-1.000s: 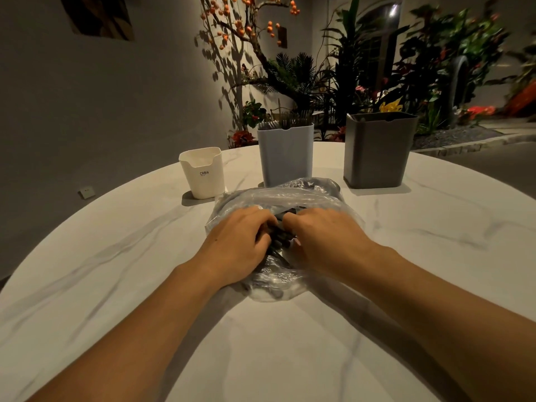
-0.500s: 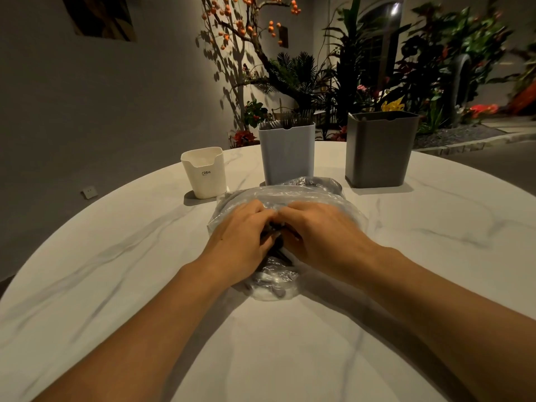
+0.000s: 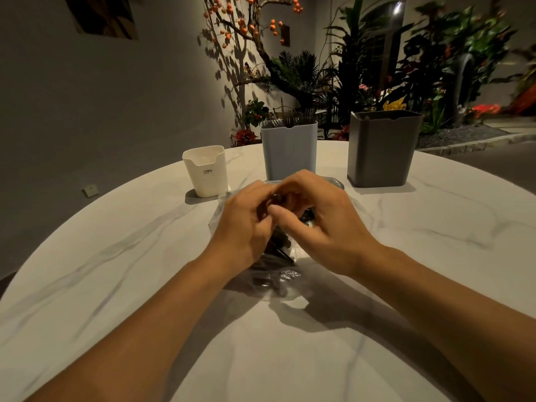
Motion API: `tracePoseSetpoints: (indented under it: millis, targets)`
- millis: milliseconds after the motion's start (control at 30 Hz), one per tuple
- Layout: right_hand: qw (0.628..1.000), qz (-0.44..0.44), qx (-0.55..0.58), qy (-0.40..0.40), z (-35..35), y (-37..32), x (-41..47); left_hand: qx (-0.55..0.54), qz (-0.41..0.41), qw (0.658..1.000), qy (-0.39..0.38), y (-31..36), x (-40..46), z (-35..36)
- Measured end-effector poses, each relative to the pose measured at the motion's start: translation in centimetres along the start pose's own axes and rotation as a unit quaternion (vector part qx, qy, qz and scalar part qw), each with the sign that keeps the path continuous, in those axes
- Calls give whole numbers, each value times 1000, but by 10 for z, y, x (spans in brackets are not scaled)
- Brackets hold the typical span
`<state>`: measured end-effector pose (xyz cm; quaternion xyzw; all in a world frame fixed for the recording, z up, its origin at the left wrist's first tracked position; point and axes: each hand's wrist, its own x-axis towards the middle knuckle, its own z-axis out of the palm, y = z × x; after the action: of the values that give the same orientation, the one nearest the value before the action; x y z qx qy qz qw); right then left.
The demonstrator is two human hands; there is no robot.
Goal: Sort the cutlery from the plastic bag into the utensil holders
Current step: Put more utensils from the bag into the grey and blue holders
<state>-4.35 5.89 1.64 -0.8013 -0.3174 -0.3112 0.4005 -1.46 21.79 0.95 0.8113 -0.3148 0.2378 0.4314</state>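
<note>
A clear plastic bag [image 3: 272, 281] of dark cutlery lies in the middle of the round marble table [image 3: 435, 256]. My left hand [image 3: 246, 227] and my right hand [image 3: 322, 219] meet above it, fingers curled together around a dark utensil end [image 3: 275, 198] and the bag's top. More dark handles [image 3: 280, 248] show under my left hand. Behind stand three holders: a small white one [image 3: 207, 171], a blue-grey one [image 3: 288, 152] with utensil tips sticking out, and a dark grey one [image 3: 383, 149].
The table's far edge runs just behind the holders. Beyond it are a grey wall, a branch with orange fruit and dense plants. Bare tabletop spreads to the left, right and front of the bag.
Both hands have lifted off the flat bag and drawn together higher up, fingers curling around a dark piece and the bag's top. The bag looks bunched under them.
</note>
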Motion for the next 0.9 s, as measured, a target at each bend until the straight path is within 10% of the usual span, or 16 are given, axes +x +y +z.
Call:
tracePoseSetpoints:
  millis: [233, 433, 633, 900]
  targets:
    - [987, 131, 75, 52, -6, 12, 5, -53, -55, 989, 129, 12, 3, -13]
    - [982, 167, 33, -86, 0, 23, -3, -143, -132, 957, 213, 17, 11, -22]
    - [955, 201, 171, -137, 0, 12, -2, -261, -207, 918, 217, 17, 13, -20]
    - [970, 198, 78, -118, -3, 12, 3, -302, -239, 902, 195, 16, 13, -15]
